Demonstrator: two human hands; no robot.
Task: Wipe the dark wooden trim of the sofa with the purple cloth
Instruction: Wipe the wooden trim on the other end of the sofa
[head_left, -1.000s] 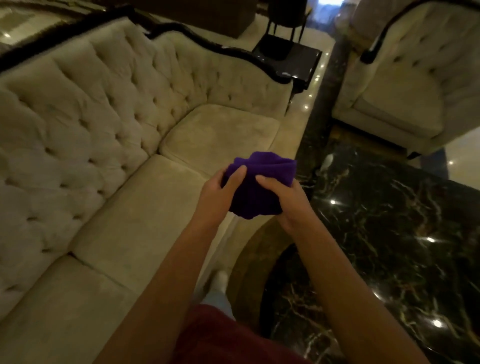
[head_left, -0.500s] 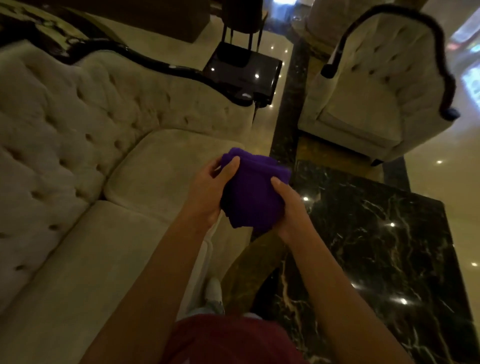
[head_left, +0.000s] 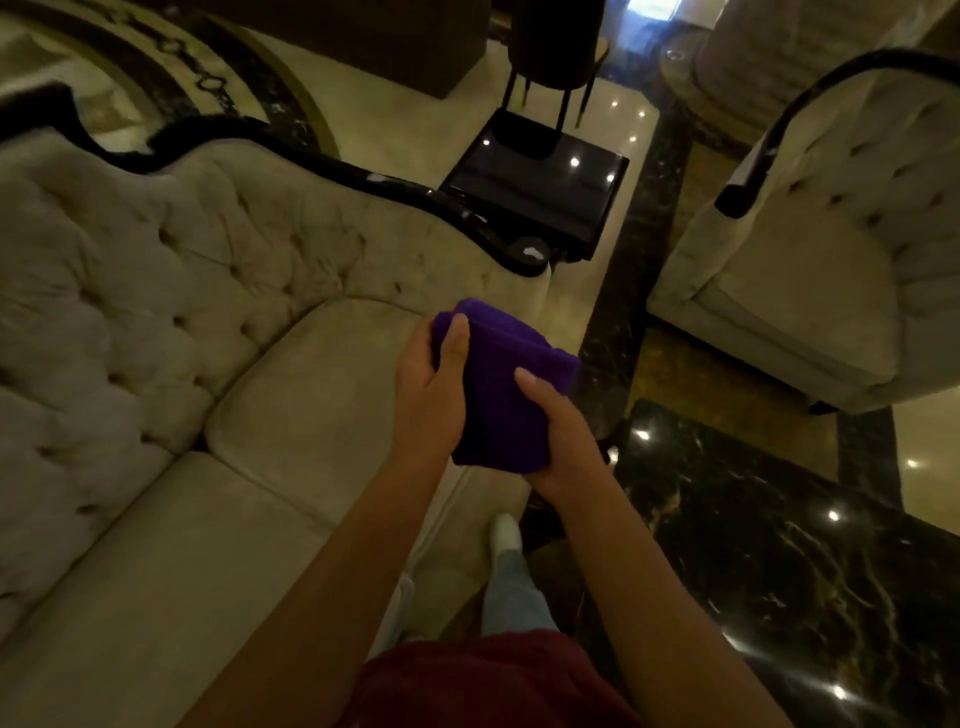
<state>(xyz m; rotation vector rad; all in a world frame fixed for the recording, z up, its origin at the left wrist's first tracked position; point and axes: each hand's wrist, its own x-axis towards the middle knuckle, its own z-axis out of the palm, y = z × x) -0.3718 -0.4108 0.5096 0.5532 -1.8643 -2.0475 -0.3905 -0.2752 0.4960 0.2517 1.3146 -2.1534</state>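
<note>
A folded purple cloth (head_left: 506, 395) is held between both hands above the front edge of the sofa seat. My left hand (head_left: 431, 395) grips its left side with the thumb on top. My right hand (head_left: 563, 441) grips its lower right side. The beige tufted sofa (head_left: 171, 322) fills the left of the view. Its dark wooden trim (head_left: 363, 174) runs in a wavy line along the top of the backrest and ends in a rounded scroll (head_left: 527, 254) at the sofa's right arm, beyond the cloth and apart from it.
A black marble coffee table (head_left: 779, 561) lies to the right of my legs. A glossy black side table (head_left: 540, 182) stands behind the sofa's right arm. A beige armchair with dark trim (head_left: 810, 249) stands at the upper right. Polished floor runs between them.
The view has swung rightward and forward along the sofa, bringing its right arm and trim end closer. Both hands keep hold of the cloth, now folded flatter.
</note>
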